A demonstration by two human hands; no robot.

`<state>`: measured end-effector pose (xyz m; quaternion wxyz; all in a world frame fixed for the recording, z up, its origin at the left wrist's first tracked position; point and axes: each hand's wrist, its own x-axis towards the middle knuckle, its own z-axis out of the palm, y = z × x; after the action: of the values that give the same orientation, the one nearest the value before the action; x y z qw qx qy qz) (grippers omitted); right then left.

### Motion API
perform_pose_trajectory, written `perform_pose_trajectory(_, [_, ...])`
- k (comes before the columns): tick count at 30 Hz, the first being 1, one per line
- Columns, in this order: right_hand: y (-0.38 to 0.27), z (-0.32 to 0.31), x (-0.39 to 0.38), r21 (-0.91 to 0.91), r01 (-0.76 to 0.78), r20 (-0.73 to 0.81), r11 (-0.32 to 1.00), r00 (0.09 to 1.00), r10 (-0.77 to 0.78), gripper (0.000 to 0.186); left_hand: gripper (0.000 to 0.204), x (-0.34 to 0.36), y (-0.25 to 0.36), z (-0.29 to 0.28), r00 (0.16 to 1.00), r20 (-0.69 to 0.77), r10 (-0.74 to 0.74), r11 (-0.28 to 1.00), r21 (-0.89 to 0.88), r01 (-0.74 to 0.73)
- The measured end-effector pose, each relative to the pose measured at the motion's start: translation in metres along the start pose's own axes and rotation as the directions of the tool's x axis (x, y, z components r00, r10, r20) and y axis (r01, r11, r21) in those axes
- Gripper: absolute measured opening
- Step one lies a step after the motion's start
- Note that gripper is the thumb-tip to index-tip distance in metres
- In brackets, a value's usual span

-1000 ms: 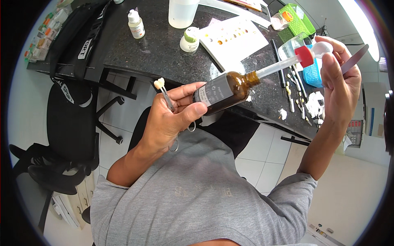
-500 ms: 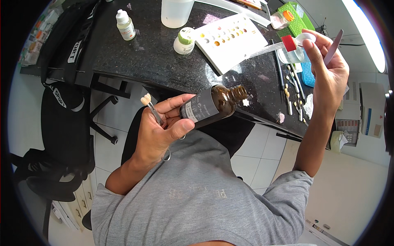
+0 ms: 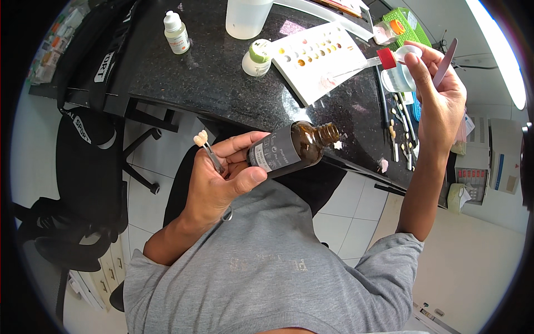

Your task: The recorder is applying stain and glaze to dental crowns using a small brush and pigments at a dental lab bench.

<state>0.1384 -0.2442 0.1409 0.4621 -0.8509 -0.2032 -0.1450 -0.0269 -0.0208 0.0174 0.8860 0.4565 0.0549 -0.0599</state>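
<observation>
My left hand (image 3: pixel 214 178) is closed around an open brown glass bottle (image 3: pixel 308 143) with a dark label, tilted with its neck toward the right. The same hand also holds a metal clamp (image 3: pixel 212 158), whose tip grips a small cluster of tooth-coloured crowns (image 3: pixel 201 138). My right hand (image 3: pixel 439 83) pinches the white bulb of a red-collared dropper (image 3: pixel 385 58). Its clear tube points left, with the tip over the white mixing palette (image 3: pixel 308 92), beside a pale pink patch. A flat mauve-handled tool (image 3: pixel 446 64) rests between my right fingers.
On the dark speckled worktop (image 3: pixel 206 83) stand a white dropper bottle (image 3: pixel 177 34), a green-lidded jar (image 3: pixel 257 60) and a translucent container (image 3: pixel 247 19). Toward the right are a glass jar (image 3: pixel 396 80), several crowns on sticks (image 3: pixel 394 136) and a green basket (image 3: pixel 410 28). A black chair (image 3: pixel 86 161) stands left.
The dropper has shifted slightly left and down with my right hand, its tip now farther over the palette. A pink patch shows there. The bottle has barely moved in my left hand.
</observation>
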Motion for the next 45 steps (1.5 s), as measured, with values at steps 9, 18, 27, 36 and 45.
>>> perform_pose_trajectory(9, [0.002,0.028,0.011,-0.019,0.086,0.022,0.996,0.996,-0.086,0.032,0.054,0.001,-0.004,-0.001,0.999,0.028,0.035,0.999,-0.006,-0.035])
perform_pose_trajectory(18, [0.002,0.031,0.014,-0.166,0.165,0.038,0.972,0.986,-0.160,0.032,0.052,-0.001,-0.002,-0.004,0.998,0.041,0.055,0.998,0.001,-0.056])
perform_pose_trajectory(27, [0.000,0.032,0.013,-0.181,0.143,0.046,0.973,0.989,-0.137,0.031,0.051,-0.001,-0.001,-0.007,0.996,0.056,0.069,0.998,-0.005,-0.069])
perform_pose_trajectory(36, [-0.004,0.032,0.012,-0.117,0.123,0.046,0.985,0.992,-0.118,0.029,0.053,-0.002,-0.002,-0.007,0.995,0.058,0.087,0.996,0.006,-0.087])
perform_pose_trajectory(45, [-0.019,-0.009,-0.003,0.358,-0.062,-0.038,0.932,0.996,0.081,0.031,0.055,-0.004,0.005,-0.008,0.999,0.002,0.043,0.998,-0.055,-0.043])
